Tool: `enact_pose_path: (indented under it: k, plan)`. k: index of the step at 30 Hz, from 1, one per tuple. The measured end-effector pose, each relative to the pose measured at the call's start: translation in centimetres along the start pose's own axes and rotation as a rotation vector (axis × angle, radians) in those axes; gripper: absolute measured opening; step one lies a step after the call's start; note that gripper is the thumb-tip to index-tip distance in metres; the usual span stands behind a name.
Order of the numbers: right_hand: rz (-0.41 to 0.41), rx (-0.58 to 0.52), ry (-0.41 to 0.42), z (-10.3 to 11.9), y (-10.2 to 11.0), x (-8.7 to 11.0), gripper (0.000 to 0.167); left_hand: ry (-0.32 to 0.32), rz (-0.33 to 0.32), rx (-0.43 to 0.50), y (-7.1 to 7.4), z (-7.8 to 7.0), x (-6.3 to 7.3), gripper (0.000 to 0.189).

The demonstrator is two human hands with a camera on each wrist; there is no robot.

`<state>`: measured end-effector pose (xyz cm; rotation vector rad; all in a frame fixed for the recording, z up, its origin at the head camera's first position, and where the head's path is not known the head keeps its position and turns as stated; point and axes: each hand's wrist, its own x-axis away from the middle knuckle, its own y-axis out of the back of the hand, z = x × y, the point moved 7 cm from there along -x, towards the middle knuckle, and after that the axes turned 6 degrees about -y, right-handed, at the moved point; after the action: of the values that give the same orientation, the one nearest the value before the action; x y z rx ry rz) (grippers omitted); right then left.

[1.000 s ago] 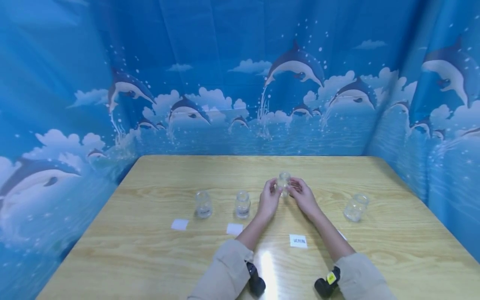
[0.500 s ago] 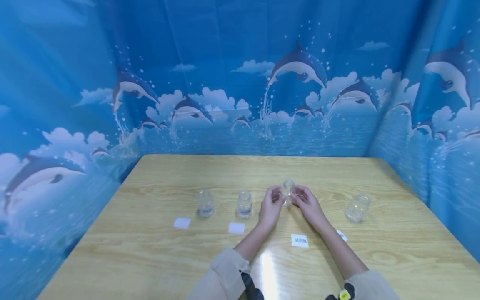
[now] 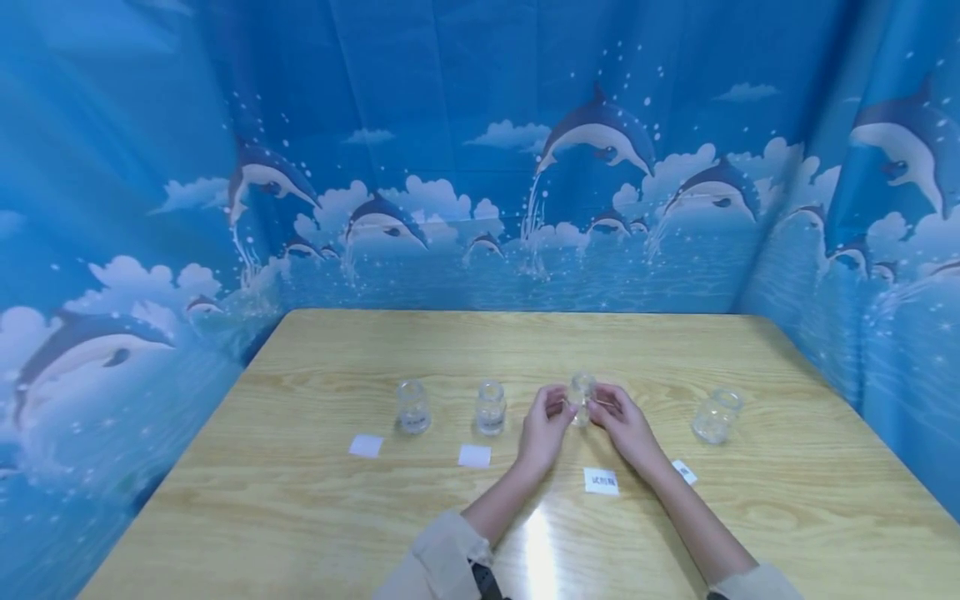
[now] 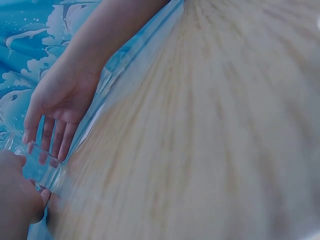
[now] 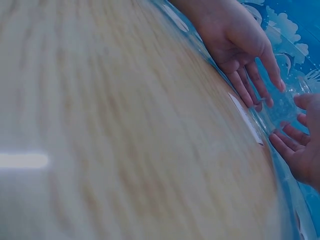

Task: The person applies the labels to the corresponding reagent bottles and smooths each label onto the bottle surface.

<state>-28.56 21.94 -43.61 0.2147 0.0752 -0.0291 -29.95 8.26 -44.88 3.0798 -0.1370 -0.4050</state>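
A small clear glass jar (image 3: 581,400) stands upright between the two hands, over the right middle of the table. My left hand (image 3: 545,429) holds it from the left, thumb in front and fingers behind. From the right, my right hand (image 3: 628,427) grips the same jar, its thumb on the near side. In the right wrist view the jar (image 5: 286,107) shows faintly between both sets of fingertips, against the blue curtain. A white card with dark writing (image 3: 601,481) lies on the table just in front of the hands.
Two more glass jars, one at far left (image 3: 413,410) and one nearer (image 3: 491,410), stand to the left. Another glass jar (image 3: 717,417) is at the right. White cards lie before them: left card (image 3: 365,446), middle card (image 3: 475,456), right card (image 3: 684,472). A dolphin-print curtain (image 3: 450,167) surrounds the wooden table (image 3: 337,525).
Both hands have brought the jar down and toward the person, slightly to the right. The head view has shifted a little. The other jars and cards stay where they were on the table.
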Motion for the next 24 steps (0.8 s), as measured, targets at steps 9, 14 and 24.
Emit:
enact_pose_path:
  k: [9,14,24]
  plan:
    - [0.013,0.008,-0.024,0.1,0.2,0.9,0.045,-0.009,0.006,-0.007,-0.2,-0.1,0.9,0.034]
    - [0.016,0.010,-0.017,0.1,0.3,1.1,0.045,-0.022,0.000,-0.010,-0.3,-0.3,1.0,0.032]
    - [-0.040,0.176,0.067,0.7,1.9,2.3,0.040,0.001,0.020,0.000,0.5,-0.7,2.0,0.038]
